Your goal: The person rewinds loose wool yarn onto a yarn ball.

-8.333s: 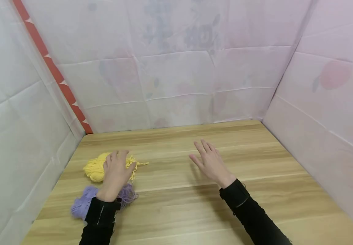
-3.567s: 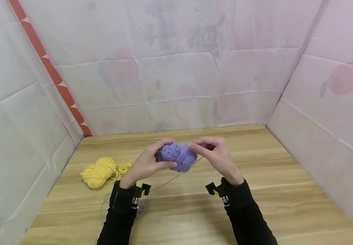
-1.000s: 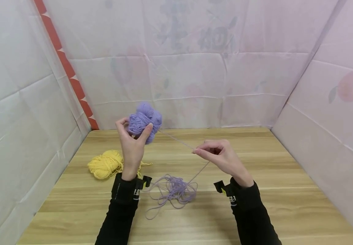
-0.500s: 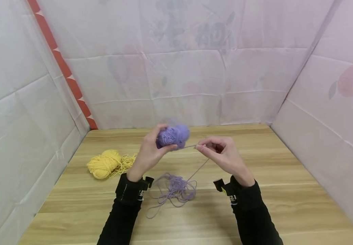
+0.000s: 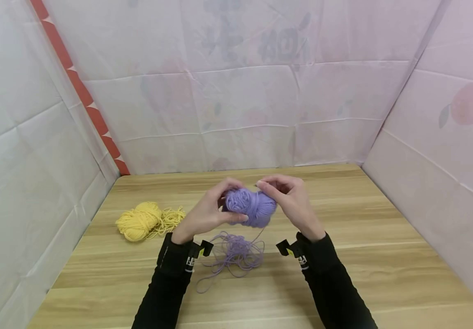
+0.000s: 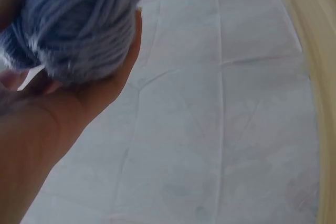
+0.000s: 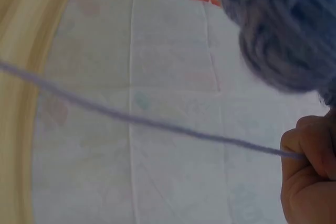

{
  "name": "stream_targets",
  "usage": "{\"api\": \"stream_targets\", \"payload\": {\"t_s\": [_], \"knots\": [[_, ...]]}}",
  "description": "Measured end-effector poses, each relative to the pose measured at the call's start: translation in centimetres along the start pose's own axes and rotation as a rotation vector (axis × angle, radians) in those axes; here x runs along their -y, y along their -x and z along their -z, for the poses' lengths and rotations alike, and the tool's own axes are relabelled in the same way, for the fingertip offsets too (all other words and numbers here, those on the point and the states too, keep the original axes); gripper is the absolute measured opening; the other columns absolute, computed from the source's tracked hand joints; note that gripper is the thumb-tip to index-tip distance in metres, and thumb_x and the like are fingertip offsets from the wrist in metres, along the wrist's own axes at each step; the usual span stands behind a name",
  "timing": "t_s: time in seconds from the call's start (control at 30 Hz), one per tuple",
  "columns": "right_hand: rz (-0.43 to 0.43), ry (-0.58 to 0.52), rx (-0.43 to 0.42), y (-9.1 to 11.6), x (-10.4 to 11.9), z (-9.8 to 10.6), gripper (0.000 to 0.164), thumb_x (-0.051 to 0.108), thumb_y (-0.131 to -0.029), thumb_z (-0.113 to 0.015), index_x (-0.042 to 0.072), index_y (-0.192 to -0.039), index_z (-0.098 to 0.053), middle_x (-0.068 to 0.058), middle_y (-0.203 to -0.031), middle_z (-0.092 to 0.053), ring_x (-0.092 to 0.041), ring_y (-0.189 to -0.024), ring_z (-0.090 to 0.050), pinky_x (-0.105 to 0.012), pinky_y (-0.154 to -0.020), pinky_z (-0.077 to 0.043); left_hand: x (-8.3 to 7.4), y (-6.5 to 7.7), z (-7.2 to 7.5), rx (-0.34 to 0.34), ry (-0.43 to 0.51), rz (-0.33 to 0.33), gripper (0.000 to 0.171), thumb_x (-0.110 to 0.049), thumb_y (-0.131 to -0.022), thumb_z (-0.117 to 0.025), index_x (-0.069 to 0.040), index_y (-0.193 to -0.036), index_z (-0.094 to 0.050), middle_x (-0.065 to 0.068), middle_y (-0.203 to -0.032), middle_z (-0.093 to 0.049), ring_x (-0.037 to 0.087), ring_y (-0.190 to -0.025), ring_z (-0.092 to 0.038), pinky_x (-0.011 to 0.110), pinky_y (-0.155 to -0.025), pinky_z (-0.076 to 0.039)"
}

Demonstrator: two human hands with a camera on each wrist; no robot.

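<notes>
A purple ball of yarn [image 5: 253,208] is held up over the table by my left hand [image 5: 207,212], thumb along its near side and fingers behind. The left wrist view shows the purple ball [image 6: 79,30] resting in the palm. My right hand [image 5: 291,201] is at the ball's upper right and pinches the purple strand between thumb and fingertips. In the right wrist view the purple strand [image 7: 157,124] runs taut into the curled right hand [image 7: 310,171]. Loose purple loops [image 5: 238,253] lie tangled on the table below, joined to the ball by the strand.
A yellow ball of yarn [image 5: 139,221] with loose yellow strands [image 5: 170,219] lies on the wooden table [image 5: 343,274], left of my left hand. Pale sheets [image 5: 244,100] enclose the table at the back and both sides; a red strip [image 5: 84,93] runs down the back left corner.
Over the last second, my left hand has brought the purple ball down and rightward, from upper left to close beside my right hand. The right hand has risen slightly, still pinching the strand.
</notes>
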State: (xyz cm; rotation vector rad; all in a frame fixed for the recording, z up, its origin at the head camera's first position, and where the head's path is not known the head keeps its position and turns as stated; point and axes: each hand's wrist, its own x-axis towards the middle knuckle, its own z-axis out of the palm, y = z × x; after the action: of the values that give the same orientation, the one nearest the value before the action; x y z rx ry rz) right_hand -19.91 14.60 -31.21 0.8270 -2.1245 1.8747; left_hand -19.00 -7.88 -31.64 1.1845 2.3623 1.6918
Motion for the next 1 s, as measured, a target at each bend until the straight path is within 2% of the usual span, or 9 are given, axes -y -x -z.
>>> {"api": "stream_targets", "payload": {"t_s": [0.07, 0.17, 0.27, 0.33, 0.43, 0.57, 0.73, 0.87, 1.0], "knots": [[-0.1, -0.101, -0.014, -0.4, -0.6, -0.2, 0.014, 0.017, -0.093, -0.065, 0.005, -0.096, -0.07, 0.005, -0.075, -0.066, -0.007, -0.064, -0.06, -0.021, -0.056, -0.053, 0.4, -0.1, 0.1, -0.031, 0.046, 0.026, 0.055, 0.001, -0.078, -0.076, -0.01, -0.123, -0.047, 0.015, -0.119, -0.055, 0.023, -0.101, -0.06, 0.034, -0.08, -0.058], [-0.223, -0.273, -0.024, -1.1, -1.8, -0.4, 0.012, 0.02, -0.094, -0.064, 0.01, -0.093, -0.07, 0.005, -0.076, -0.066, -0.006, -0.065, -0.061, -0.02, -0.057, -0.054, 1.2, -0.3, 0.2, -0.058, 0.119, 0.051, 0.054, 0.003, -0.08, -0.073, -0.008, -0.124, -0.044, 0.019, -0.119, -0.056, 0.022, -0.099, -0.061, 0.035, -0.079, -0.058], [-0.284, -0.384, -0.027, -1.5, -3.2, -0.5, 0.013, 0.017, -0.096, -0.059, 0.015, -0.089, -0.07, 0.007, -0.077, -0.065, -0.004, -0.063, -0.058, -0.017, -0.055, -0.05, 1.8, -0.3, 0.2, -0.072, 0.235, 0.079, 0.054, 0.003, -0.083, -0.07, -0.009, -0.126, -0.04, 0.019, -0.121, -0.054, 0.021, -0.102, -0.061, 0.038, -0.082, -0.058], [-0.303, -0.414, -0.01, -1.6, -4.0, -0.8, 0.018, 0.013, -0.098, -0.055, 0.018, -0.09, -0.07, 0.008, -0.078, -0.064, -0.004, -0.065, -0.057, -0.017, -0.057, -0.049, 2.0, -0.3, 0.2, -0.094, 0.31, 0.096, 0.053, -0.001, -0.086, -0.069, -0.011, -0.127, -0.037, 0.018, -0.123, -0.053, 0.022, -0.103, -0.062, 0.04, -0.084, -0.057], [-0.321, -0.415, 0.033, -1.7, -5.0, -1.2, 0.026, 0.009, -0.099, -0.05, 0.02, -0.083, -0.067, 0.01, -0.068, -0.054, -0.003, -0.056, -0.047, -0.019, -0.052, -0.038, 2.1, -0.2, 0.4, -0.162, 0.378, 0.11, 0.049, -0.01, -0.09, -0.067, -0.019, -0.124, -0.033, 0.015, -0.125, -0.053, 0.023, -0.107, -0.062, 0.041, -0.086, -0.055], [-0.316, -0.379, 0.095, -1.9, -5.8, -1.9, 0.023, 0.017, -0.1, -0.051, 0.017, -0.08, -0.062, 0.007, -0.056, -0.031, -0.006, -0.048, -0.025, -0.03, -0.052, -0.017, 2.3, -0.4, 0.6, -0.303, 0.44, 0.07, 0.045, -0.011, -0.093, -0.064, -0.025, -0.117, -0.029, 0.012, -0.125, -0.055, 0.02, -0.113, -0.059, 0.035, -0.092, -0.051], [-0.315, -0.29, 0.113, -2.1, -6.6, -1.8, 0.023, 0.031, -0.096, -0.058, 0.011, -0.094, -0.068, 0.005, -0.054, -0.026, -0.01, -0.047, -0.019, -0.036, -0.054, -0.014, 2.5, -0.7, 1.2, -0.522, 0.507, -0.02, 0.042, -0.003, -0.093, -0.06, -0.025, -0.112, -0.029, 0.008, -0.126, -0.055, 0.019, -0.118, -0.057, 0.032, -0.1, -0.048], [-0.331, -0.228, 0.124, -2.2, -7.1, -1.3, 0.03, 0.032, -0.096, -0.059, 0.003, -0.1, -0.067, 0.005, -0.053, -0.028, -0.011, -0.047, -0.02, -0.039, -0.056, -0.013, 2.7, -0.6, 2.0, -0.705, 0.568, -0.067, 0.041, -0.001, -0.093, -0.059, -0.024, -0.111, -0.031, 0.006, -0.124, -0.055, 0.02, -0.116, -0.057, 0.03, -0.099, -0.049], [-0.338, -0.193, 0.123, -2.0, -7.3, -0.7, 0.031, 0.03, -0.096, -0.059, 0.001, -0.103, -0.067, 0.005, -0.054, -0.03, -0.013, -0.048, -0.019, -0.038, -0.055, -0.014, 3.1, -0.3, 2.9, -0.856, 0.637, -0.11, 0.04, 0.002, -0.092, -0.058, -0.022, -0.111, -0.032, 0.005, -0.123, -0.054, 0.02, -0.114, -0.056, 0.029, -0.099, -0.048]]}}
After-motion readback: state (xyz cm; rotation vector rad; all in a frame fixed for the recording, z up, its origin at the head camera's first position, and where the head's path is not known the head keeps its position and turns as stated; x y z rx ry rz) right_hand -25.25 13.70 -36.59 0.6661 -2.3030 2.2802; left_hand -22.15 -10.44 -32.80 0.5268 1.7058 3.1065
